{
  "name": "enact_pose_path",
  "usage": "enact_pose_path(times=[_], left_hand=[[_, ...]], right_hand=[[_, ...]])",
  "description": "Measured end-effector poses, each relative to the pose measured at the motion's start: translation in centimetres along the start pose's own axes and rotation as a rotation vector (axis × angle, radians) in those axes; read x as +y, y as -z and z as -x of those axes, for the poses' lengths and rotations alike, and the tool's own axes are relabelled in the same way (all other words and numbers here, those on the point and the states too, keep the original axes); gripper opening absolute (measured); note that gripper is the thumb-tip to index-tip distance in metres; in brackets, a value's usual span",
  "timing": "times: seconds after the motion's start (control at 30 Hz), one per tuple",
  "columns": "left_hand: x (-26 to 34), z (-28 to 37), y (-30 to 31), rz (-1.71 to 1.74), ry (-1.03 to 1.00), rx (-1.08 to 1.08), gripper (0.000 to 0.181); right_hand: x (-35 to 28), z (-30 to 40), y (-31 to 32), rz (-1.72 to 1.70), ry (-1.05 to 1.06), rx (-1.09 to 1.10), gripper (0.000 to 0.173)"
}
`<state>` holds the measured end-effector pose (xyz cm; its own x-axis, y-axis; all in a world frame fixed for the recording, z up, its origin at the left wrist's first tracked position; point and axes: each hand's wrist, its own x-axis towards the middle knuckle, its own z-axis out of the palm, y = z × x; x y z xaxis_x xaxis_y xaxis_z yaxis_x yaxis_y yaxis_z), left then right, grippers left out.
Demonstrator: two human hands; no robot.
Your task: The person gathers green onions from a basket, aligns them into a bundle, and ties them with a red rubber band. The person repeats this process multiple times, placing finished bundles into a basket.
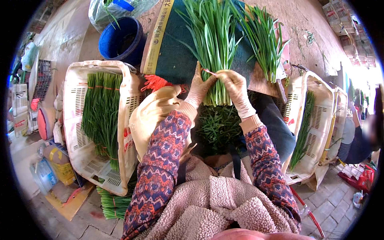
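Observation:
A large bunch of long green garlic chives (214,45) lies on the green mat, its pale cut ends towards me. My left hand (200,84), in a thin glove, grips the bunch's left side with the thumb across the stems. A thin pink-red tie (209,72) crosses the stems near the left thumb. My right hand (235,84), also gloved, pinches this tie at the front of the bunch. Whether the tie runs all the way round is hidden. A smaller loose heap of chives (268,51) rests to the right, beside a knife (281,87) on a wooden board (261,81).
Red ties (156,82) hang at the green mat's (171,45) near edge. A white crate (69,120) with tied bunches stands left; another crate (322,120) with chives stands right. A blue bucket (121,39) is at the back left. Leaf trimmings (220,126) lie below my hands. A person (358,144) is far right.

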<state>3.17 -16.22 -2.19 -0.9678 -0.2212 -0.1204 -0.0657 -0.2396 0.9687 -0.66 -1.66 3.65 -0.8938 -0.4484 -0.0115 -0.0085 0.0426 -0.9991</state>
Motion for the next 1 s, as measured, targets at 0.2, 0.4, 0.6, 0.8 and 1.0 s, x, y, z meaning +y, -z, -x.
enact_pose_path(times=[0.2, 0.4, 0.6, 0.8, 1.0], left_hand=[[-0.9, -0.5, -0.8, -0.126, 0.040, 0.039, 0.115], [3.3, 0.6, -2.5, -0.419, 0.096, 0.041, 0.117], [-0.6, 0.9, -1.3, -0.317, -0.154, 0.233, 0.066], [-0.1, 0.9, -2.8, -0.712, -0.196, 0.160, 0.062], [2.5, 0.1, -1.5, -0.646, 0.026, 0.033, 0.098]], right_hand=[[3.9, -0.1, 1.2, -0.703, -0.061, 0.409, 0.028], [0.8, -0.8, 2.4, -0.134, 0.025, 0.059, 0.024], [3.1, -1.2, 2.4, -0.534, -0.144, 0.335, 0.022], [1.9, -1.8, 0.7, -0.178, 0.030, 0.267, 0.023], [0.0, -1.5, 0.5, -0.257, -0.069, 0.118, 0.022]])
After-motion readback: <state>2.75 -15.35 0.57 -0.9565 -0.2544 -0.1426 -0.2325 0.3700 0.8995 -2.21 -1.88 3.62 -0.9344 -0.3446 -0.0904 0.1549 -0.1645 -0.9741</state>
